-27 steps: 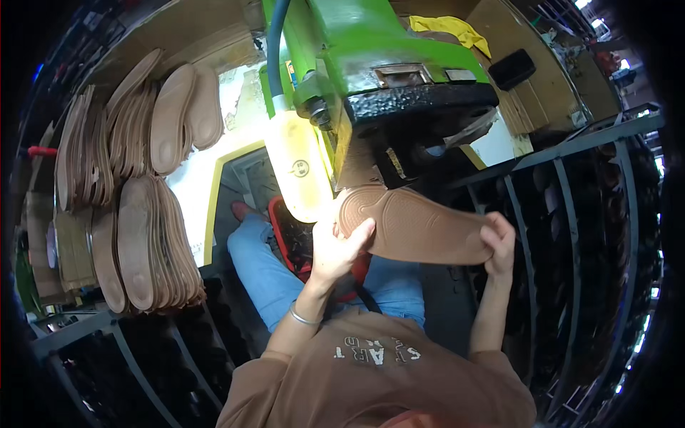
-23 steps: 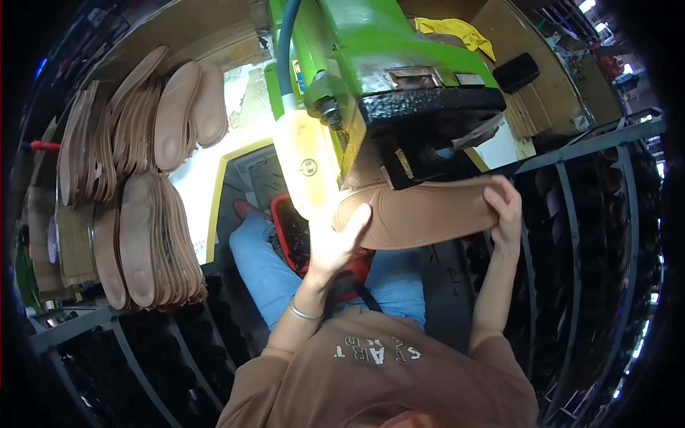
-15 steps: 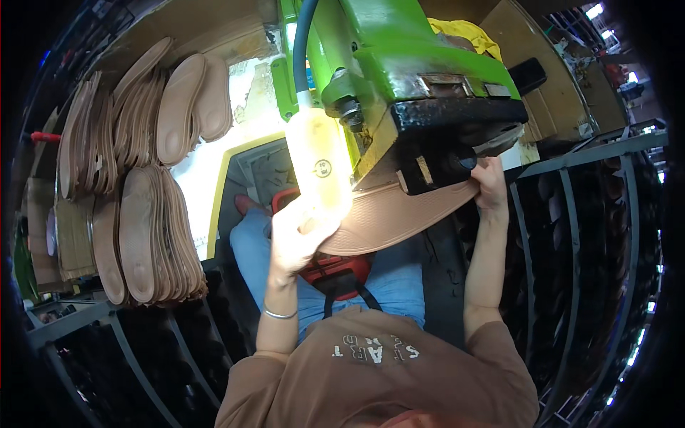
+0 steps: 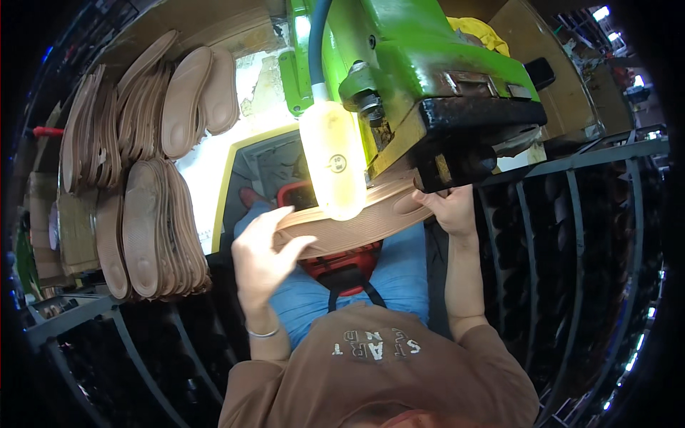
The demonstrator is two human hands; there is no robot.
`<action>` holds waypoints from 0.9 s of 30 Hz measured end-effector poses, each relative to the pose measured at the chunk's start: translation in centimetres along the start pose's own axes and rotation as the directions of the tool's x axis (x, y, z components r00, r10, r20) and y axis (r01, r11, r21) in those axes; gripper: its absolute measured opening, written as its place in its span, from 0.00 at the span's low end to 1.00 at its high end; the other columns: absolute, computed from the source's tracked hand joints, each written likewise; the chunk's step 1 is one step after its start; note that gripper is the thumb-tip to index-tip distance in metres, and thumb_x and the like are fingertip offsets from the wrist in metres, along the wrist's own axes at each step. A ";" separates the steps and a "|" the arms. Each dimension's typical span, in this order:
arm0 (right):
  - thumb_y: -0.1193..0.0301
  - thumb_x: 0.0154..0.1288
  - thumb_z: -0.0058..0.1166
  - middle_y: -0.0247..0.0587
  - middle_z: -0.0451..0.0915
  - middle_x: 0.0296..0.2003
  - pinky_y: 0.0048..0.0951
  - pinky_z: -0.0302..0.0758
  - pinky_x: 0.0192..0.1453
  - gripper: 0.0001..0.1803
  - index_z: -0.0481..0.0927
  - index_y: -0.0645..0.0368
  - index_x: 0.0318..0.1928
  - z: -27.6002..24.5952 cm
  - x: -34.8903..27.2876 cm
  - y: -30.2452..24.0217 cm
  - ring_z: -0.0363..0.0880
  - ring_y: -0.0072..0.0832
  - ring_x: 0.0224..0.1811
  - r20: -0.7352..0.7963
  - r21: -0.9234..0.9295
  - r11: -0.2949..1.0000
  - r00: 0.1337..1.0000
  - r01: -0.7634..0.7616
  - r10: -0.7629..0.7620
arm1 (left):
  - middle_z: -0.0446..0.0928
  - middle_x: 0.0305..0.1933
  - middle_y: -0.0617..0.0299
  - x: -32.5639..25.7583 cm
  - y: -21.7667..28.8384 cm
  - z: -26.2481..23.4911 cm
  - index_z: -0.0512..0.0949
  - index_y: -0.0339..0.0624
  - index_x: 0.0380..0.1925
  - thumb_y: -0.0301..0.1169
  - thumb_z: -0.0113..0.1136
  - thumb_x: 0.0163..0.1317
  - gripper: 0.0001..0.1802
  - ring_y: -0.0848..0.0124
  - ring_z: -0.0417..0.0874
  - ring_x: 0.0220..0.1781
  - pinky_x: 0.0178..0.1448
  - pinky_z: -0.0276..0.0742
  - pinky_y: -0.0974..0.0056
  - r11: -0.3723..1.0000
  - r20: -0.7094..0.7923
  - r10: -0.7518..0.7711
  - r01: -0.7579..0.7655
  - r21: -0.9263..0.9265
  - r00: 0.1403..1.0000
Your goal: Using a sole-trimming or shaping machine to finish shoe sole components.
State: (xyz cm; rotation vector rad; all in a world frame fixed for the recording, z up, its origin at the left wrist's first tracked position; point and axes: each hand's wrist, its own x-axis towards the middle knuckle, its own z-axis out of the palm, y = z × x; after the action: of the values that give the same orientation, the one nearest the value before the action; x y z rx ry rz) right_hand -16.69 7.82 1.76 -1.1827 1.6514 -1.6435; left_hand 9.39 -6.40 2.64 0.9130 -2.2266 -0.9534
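Note:
A brown shoe insole [image 4: 357,230] is tilted under the head of a green machine [image 4: 442,64], its patterned face toward me. My right hand [image 4: 457,212] pinches its right end, thumb on the front, close to the machine's dark lower part [image 4: 464,165]. At the other end my left hand [image 4: 258,258] is open, thumb and fingers spread around the insole's edge. Whether its thumb presses on the insole I cannot tell. A glowing yellow oval lamp [image 4: 332,153] hangs in front and hides part of the insole. The insole's upper edge goes out of sight behind lamp and machine.
Stacks of brown insoles [image 4: 153,235] stand on the left, with more insoles [image 4: 187,103] behind them. A yellow-edged opening [image 4: 222,185] lies beside the lamp. Metal racks [image 4: 578,214] flank me on both sides. Yellow cloth [image 4: 485,34] lies in a cardboard box [image 4: 556,78] at the back right.
My left hand has loosened and drawn back to the left. The right hand has moved left and slightly down with the insole, whose front face now shows more of its pattern. The view has shifted slightly.

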 end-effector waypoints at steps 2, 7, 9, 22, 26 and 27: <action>0.71 0.55 0.66 0.32 0.77 0.31 0.17 0.71 0.39 0.15 0.74 0.63 0.37 -0.7 -0.1 -0.3 0.74 0.15 0.34 -0.051 0.114 0.992 0.997 -0.050 0.056 | 0.80 0.30 0.51 1.8 3.3 1.8 0.79 0.35 0.35 0.38 0.77 0.38 0.26 0.58 0.82 0.32 0.41 0.78 0.62 0.928 -0.033 0.348 -0.339 0.156 0.937; 0.72 0.58 0.63 0.35 0.79 0.36 0.20 0.73 0.47 0.16 0.73 0.64 0.43 -1.6 -0.1 0.8 0.76 0.18 0.39 -0.102 0.271 0.958 0.987 -0.091 0.122 | 0.79 0.24 0.61 4.7 3.7 3.1 0.80 0.40 0.32 0.43 0.76 0.39 0.24 0.68 0.81 0.23 0.33 0.76 0.66 0.856 -0.092 0.513 -0.499 0.136 0.854; 0.73 0.58 0.63 0.35 0.79 0.36 0.20 0.72 0.47 0.15 0.73 0.64 0.43 -1.2 -0.2 1.4 0.76 0.18 0.39 -0.108 0.285 0.954 0.986 -0.095 0.131 | 0.79 0.24 0.61 5.2 2.8 2.3 0.80 0.39 0.30 0.42 0.77 0.39 0.23 0.67 0.81 0.23 0.31 0.76 0.67 0.886 -0.074 0.463 -0.462 0.033 0.883; 0.78 0.51 0.66 0.41 0.79 0.42 0.24 0.75 0.48 0.23 0.71 0.67 0.48 5.4 0.4 0.2 0.79 0.24 0.43 0.021 0.307 0.943 0.991 -0.131 0.131 | 0.77 0.21 0.58 -1.1 1.5 0.0 0.75 0.34 0.23 0.32 0.79 0.34 0.21 0.74 0.77 0.23 0.31 0.74 0.69 0.990 -0.013 -0.142 0.141 -0.019 0.990; 0.81 0.44 0.69 0.41 0.79 0.40 0.23 0.77 0.45 0.27 0.70 0.66 0.46 6.3 1.3 -0.8 0.80 0.24 0.40 -0.004 0.327 0.941 0.995 -0.090 0.097 | 0.76 0.20 0.57 -4.8 1.0 2.9 0.76 0.36 0.22 0.35 0.77 0.39 0.19 0.68 0.78 0.21 0.28 0.73 0.66 0.968 -0.008 -0.235 0.234 -0.094 0.972; 0.82 0.42 0.70 0.40 0.79 0.39 0.23 0.77 0.45 0.28 0.70 0.65 0.46 6.6 1.3 -0.9 0.80 0.23 0.39 0.005 0.327 0.940 0.994 -0.101 0.105 | 0.76 0.21 0.58 -5.9 0.7 3.9 0.77 0.36 0.24 0.34 0.76 0.41 0.18 0.69 0.78 0.22 0.28 0.74 0.67 0.975 0.004 -0.196 0.196 -0.101 0.981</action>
State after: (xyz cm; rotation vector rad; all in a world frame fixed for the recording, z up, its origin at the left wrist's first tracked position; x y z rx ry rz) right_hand -11.55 3.42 2.07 -0.9073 1.3543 -1.7755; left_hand 10.05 0.01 -0.41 1.1020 -2.0907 -1.1398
